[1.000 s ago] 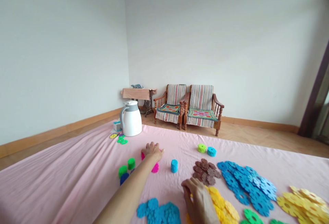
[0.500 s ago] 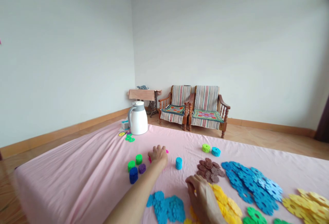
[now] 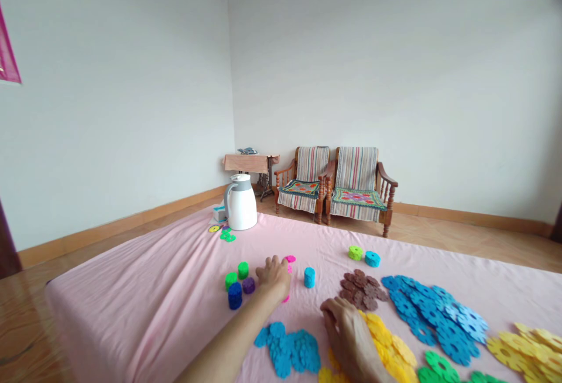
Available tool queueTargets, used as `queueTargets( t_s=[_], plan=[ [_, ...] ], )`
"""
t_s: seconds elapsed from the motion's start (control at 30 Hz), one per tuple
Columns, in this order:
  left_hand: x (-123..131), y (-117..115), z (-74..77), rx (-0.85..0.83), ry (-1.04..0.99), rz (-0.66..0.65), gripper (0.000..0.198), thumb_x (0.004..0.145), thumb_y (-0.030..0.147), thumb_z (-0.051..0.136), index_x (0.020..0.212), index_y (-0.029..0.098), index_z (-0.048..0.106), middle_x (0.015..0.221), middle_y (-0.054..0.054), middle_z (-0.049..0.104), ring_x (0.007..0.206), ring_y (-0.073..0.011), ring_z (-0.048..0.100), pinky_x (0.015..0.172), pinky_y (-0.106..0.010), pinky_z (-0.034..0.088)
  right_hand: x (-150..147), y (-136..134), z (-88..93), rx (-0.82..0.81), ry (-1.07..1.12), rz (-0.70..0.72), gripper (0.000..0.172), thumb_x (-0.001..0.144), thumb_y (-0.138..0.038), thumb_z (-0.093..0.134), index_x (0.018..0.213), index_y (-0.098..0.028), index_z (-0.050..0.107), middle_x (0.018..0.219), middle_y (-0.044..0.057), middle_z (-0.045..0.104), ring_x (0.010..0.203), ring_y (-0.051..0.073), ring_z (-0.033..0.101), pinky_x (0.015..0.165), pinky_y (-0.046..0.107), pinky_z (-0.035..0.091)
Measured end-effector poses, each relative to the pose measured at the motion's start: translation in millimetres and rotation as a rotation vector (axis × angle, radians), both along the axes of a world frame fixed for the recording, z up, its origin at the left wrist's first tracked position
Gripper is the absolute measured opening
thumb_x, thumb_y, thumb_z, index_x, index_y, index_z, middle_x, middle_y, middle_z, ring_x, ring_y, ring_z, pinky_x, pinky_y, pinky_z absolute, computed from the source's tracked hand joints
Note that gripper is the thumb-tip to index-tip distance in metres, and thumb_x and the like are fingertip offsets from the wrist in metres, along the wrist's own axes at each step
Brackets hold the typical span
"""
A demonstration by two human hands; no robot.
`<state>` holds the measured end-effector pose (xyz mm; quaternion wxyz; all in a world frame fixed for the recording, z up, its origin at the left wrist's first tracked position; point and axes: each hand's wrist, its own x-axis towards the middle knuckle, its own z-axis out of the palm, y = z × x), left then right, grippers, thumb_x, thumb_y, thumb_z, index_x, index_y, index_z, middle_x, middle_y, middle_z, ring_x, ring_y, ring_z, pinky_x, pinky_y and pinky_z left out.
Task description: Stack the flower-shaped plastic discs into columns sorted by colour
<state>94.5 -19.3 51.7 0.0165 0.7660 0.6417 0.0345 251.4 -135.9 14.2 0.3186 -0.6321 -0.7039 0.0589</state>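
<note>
My left hand is low over the pink tablecloth with its fingers apart, covering part of some bright pink notched discs. What lies under its palm is hidden. To its left stand short stacks of discs: two green, one purple and one dark blue. A light blue stack stands to its right. My right hand rests beside the yellow disc pile, fingers curled in, their contents hidden. Brown discs lie just beyond it, and a light blue pile lies to its left.
A white jug stands at the table's far left, near a small box and loose green discs. Lime and blue stacks sit at the far side. Blue discs spread on the right. Two wooden armchairs stand beyond.
The view has turned slightly left. My left hand has drawn a little toward me, and more of the pink discs shows beside it. My right hand has hardly moved.
</note>
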Motion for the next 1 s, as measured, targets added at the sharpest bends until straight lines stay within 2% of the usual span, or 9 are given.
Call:
queueTargets(
  t_s=[0.37, 0.47, 0.57, 0.67, 0.77, 0.87, 1.0],
  plan=[
    [-9.6, -26.6, 11.2, 0.01, 0.029, -0.129, 0.036, 0.089, 0.039, 0.041, 0.117, 0.023, 0.056, 0.118, -0.012, 0.056, 0.112, -0.0307, 0.051, 0.086, -0.043, 0.044, -2.6, -2.7, 5.0, -0.009, -0.002, -0.015, 0.027, 0.086, -0.011, 0.038, 0.076, -0.018, 0.062, 0.076, 0.004, 0.063, 0.074, 0.015, 0.057, 0.066, 0.024, 0.034],
    [-10.1, -16.2, 16.8, 0.033, 0.043, -0.162, 0.032, 0.093, 0.034, 0.037, 0.115, 0.02, 0.056, 0.112, -0.012, 0.058, 0.109, -0.0291, 0.052, 0.091, -0.044, 0.042, -2.2, -1.7, 3.6, -0.009, 0.009, -0.012, 0.026, 0.087, -0.012, 0.039, 0.074, -0.018, 0.061, 0.076, 0.004, 0.063, 0.073, 0.015, 0.056, 0.065, 0.023, 0.033],
    [-5.9, 9.3, 19.0, 0.025, 0.043, -0.237, 0.025, 0.094, 0.027, 0.042, 0.112, 0.02, 0.058, 0.112, -0.01, 0.059, 0.11, -0.0254, 0.053, 0.093, -0.042, 0.041, -1.2, -0.7, 1.9, 0.0, 0.023, -0.018, 0.027, 0.087, -0.012, 0.039, 0.073, -0.018, 0.061, 0.076, 0.004, 0.063, 0.073, 0.015, 0.056, 0.065, 0.023, 0.032],
    [0.4, 37.2, 13.0, -0.021, 0.037, -0.315, 0.028, 0.091, 0.03, 0.053, 0.115, 0.016, 0.055, 0.115, -0.009, 0.056, 0.1, -0.022, 0.057, 0.084, -0.042, 0.049, -1.0, -0.6, 2.0, 0.006, 0.028, -0.027, 0.027, 0.086, -0.011, 0.04, 0.074, -0.018, 0.062, 0.075, 0.003, 0.063, 0.073, 0.015, 0.056, 0.065, 0.023, 0.033],
    [4.8, 54.3, 2.4, -0.036, 0.027, -0.365, 0.03, 0.09, 0.03, 0.055, 0.117, 0.016, 0.053, 0.117, -0.009, 0.055, 0.098, -0.0213, 0.058, 0.081, -0.041, 0.051, -2.1, -1.3, 3.7, 0.012, 0.016, -0.036, 0.026, 0.085, -0.01, 0.041, 0.073, -0.019, 0.063, 0.075, 0.003, 0.063, 0.072, 0.015, 0.057, 0.065, 0.023, 0.033],
    [4.6, 57.4, -4.7, -0.027, 0.008, -0.405, 0.03, 0.091, 0.03, 0.055, 0.117, 0.016, 0.053, 0.116, -0.009, 0.056, 0.098, -0.0216, 0.058, 0.081, -0.041, 0.051, -3.0, -1.6, 4.9, 0.016, -0.005, -0.048, 0.026, 0.084, -0.01, 0.042, 0.072, -0.019, 0.062, 0.074, 0.003, 0.064, 0.072, 0.015, 0.057, 0.064, 0.023, 0.033],
    [-3.9, 45.3, -5.5, -0.029, -0.051, -0.459, 0.028, 0.09, 0.03, 0.055, 0.115, 0.016, 0.055, 0.116, -0.009, 0.056, 0.098, -0.0214, 0.058, 0.083, -0.041, 0.05, -2.4, -1.2, 4.0, 0.01, -0.01, -0.04, 0.026, 0.084, -0.009, 0.042, 0.074, -0.019, 0.063, 0.075, 0.004, 0.064, 0.073, 0.015, 0.057, 0.065, 0.023, 0.034]
  ],
)
